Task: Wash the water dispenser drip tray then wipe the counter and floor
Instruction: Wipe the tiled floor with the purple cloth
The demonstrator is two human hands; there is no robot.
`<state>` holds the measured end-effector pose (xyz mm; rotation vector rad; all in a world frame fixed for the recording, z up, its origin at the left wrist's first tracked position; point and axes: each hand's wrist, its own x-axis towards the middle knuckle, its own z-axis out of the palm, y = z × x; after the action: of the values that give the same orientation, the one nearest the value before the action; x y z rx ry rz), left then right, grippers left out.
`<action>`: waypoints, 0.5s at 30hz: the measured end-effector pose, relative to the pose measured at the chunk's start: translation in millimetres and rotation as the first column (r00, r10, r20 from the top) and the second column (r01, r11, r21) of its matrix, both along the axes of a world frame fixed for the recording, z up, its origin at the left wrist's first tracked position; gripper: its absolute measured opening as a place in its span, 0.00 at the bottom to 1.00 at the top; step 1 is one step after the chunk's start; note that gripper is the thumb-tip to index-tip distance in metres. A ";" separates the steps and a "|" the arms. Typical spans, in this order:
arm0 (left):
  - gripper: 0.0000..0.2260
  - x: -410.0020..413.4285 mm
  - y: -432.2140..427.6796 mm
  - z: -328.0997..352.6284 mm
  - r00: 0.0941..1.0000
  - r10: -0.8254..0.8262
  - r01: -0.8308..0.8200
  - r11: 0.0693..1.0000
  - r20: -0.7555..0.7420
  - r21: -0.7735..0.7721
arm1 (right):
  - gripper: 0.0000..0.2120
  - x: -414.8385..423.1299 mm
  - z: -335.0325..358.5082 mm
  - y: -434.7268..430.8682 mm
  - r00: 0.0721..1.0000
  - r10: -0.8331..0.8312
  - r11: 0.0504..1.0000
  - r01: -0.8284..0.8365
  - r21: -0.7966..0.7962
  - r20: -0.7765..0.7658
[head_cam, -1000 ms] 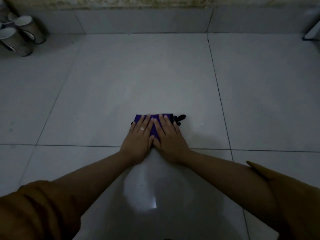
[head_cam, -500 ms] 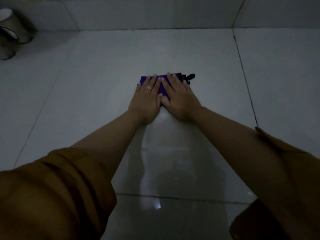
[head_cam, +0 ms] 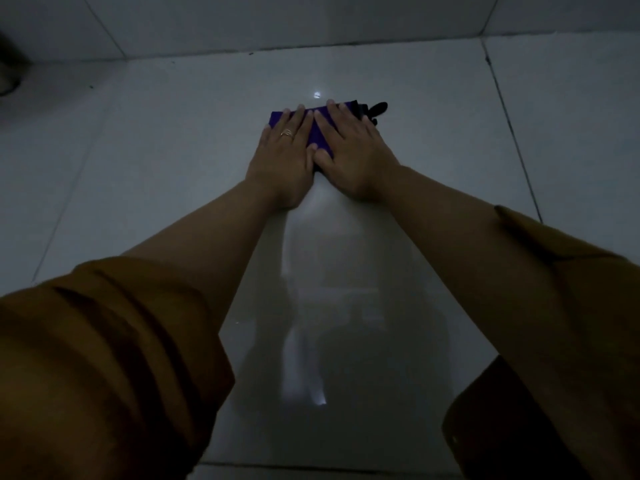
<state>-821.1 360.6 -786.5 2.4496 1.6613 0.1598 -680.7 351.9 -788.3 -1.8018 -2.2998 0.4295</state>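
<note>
Both hands lie flat on the folded purple cloth (head_cam: 319, 135), fingers straight and close together: left hand (head_cam: 282, 157) on its left half, right hand (head_cam: 353, 154) on its right, thumbs meeting. They press it to the pale floor tile (head_cam: 173, 150) in the far middle of the view, arms stretched out. A glossy damp band (head_cam: 346, 254) runs from the cloth toward the near edge. With the weight so far forward, the cloth could skid on the wet glaze and the palms slide off. Its black loop (head_cam: 378, 108), trailing at the far right corner, might drag grime. Dim light could hide missed patches.
</note>
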 end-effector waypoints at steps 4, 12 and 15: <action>0.24 0.6 -2.4 2.6 1.000 0.011 -0.012 1.000 -0.013 -0.027 | 0.29 -2.1 2.4 -3.9 1.000 -0.012 1.000 0.012 -0.008 0.013; 0.24 0.0 -42.5 7.5 1.000 0.000 0.000 0.997 -0.002 -0.073 | 0.28 -4.1 6.8 -47.5 0.999 -0.029 0.999 0.029 -0.012 0.019; 0.24 -1.8 -68.8 8.5 1.000 -0.001 0.002 0.995 0.010 -0.099 | 0.29 -6.6 9.2 -75.5 0.999 -0.038 0.999 0.038 -0.013 0.023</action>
<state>-822.9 291.8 -777.9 2.3729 1.6229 0.0871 -687.3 276.3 -779.1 -1.8628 -2.2791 0.4218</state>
